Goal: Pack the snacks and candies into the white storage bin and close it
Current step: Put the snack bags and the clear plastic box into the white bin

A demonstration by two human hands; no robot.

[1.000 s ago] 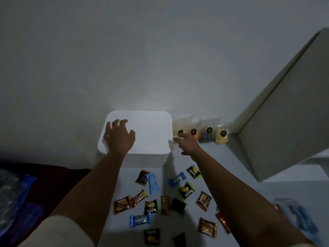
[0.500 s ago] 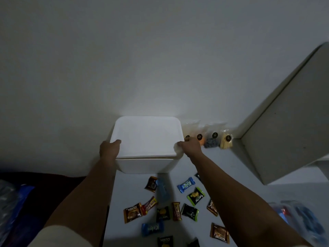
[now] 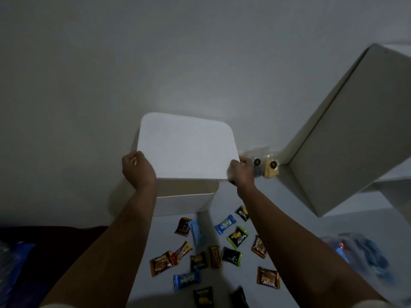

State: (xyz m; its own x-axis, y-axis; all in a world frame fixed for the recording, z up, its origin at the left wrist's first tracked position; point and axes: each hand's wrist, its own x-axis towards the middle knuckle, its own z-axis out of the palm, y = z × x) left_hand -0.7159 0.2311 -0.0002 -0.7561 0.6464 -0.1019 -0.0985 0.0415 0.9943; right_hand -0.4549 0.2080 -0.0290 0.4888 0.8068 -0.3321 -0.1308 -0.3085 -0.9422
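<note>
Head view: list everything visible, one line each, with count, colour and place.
lid: one, white, lifted above the bin, held at both near corners.
storage bin: one, white, against the wall, under the lid.
wrapped candies: over a dozen, blue, black, green, brown, orange, scattered in front of the bin.
clear-wrapped sweets: at least two, yellowish and dark, by the wall right of the bin.
plastic bag: one, clear with blue, far right.
left hand: grips the lid's left corner.
right hand: grips the lid's right corner.
</note>
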